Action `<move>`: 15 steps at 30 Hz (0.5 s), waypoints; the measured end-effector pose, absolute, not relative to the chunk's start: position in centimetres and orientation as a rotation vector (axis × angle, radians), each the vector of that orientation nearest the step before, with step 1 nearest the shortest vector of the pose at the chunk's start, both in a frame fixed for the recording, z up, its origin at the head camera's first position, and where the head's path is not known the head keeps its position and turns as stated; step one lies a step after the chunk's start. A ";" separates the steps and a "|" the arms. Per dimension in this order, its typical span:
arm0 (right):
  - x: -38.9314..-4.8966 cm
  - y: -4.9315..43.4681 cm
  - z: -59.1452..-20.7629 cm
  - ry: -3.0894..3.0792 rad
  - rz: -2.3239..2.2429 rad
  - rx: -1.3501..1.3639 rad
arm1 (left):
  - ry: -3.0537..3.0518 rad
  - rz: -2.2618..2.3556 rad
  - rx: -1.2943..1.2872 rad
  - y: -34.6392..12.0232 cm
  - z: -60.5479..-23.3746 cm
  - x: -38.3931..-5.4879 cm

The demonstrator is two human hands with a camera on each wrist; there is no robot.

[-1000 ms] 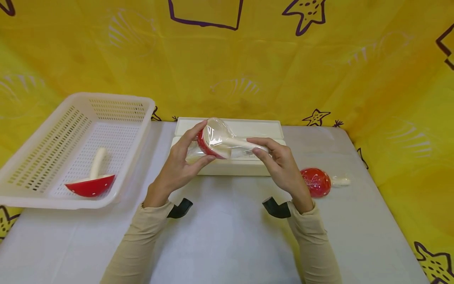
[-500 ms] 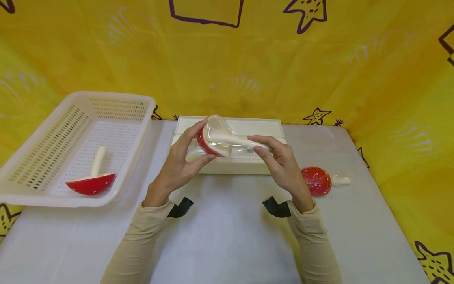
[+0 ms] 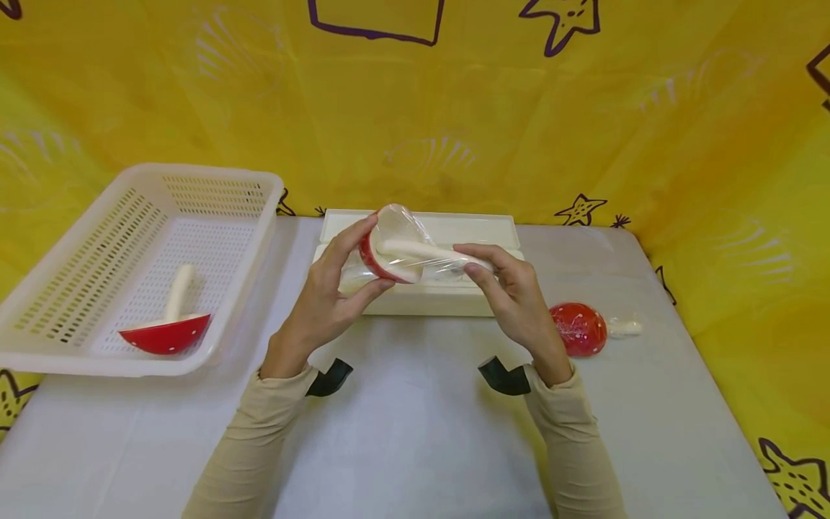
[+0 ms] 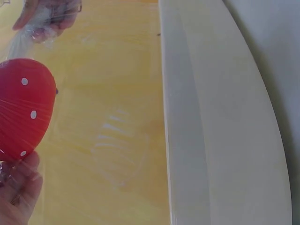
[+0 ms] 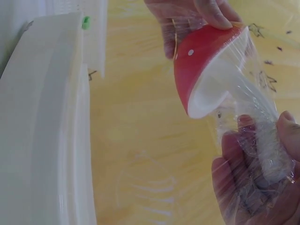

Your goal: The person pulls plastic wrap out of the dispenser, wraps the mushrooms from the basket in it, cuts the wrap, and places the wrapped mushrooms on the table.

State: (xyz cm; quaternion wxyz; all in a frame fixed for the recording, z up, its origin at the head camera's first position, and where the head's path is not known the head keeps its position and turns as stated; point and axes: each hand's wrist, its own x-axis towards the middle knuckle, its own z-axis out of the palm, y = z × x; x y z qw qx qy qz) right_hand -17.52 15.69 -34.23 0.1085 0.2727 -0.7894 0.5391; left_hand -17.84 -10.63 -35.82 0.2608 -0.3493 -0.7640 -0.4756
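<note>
In the head view both hands hold up a mushroom-shaped ladle [image 3: 398,249] with a red, white-dotted bowl and a cream handle, wrapped in clear plastic film. My left hand [image 3: 327,303] grips the bowl, thumb below and fingers above. The handle's end is pinched by my right hand [image 3: 512,295]. In the right wrist view, crumpled film [image 5: 253,197] gathers round the handle in the right palm. The red outside of the bowl [image 4: 26,108] shows in the left wrist view. Behind the ladle stands a long cream box [image 3: 428,303], its lid [image 3: 467,227] raised; its inside is mostly hidden.
A white slotted basket [image 3: 214,353] stands at the left, with one unwrapped mushroom ladle [image 3: 168,335] inside. Another mushroom ladle [image 3: 579,329], covered in film, lies bowl up to the right of my right hand. A yellow patterned cloth [image 3: 415,108] hangs behind the table.
The ladle's handle has shifted slightly within the film, its inner end now higher against the bowl. Both hands keep nearly the same hold; the whole view has drifted a little upward.
</note>
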 end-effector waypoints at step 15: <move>-17.5 15.6 -34.2 -2.291 1.572 0.802 | -2.059 -1.247 -0.930 -10.6 -35.6 -17.5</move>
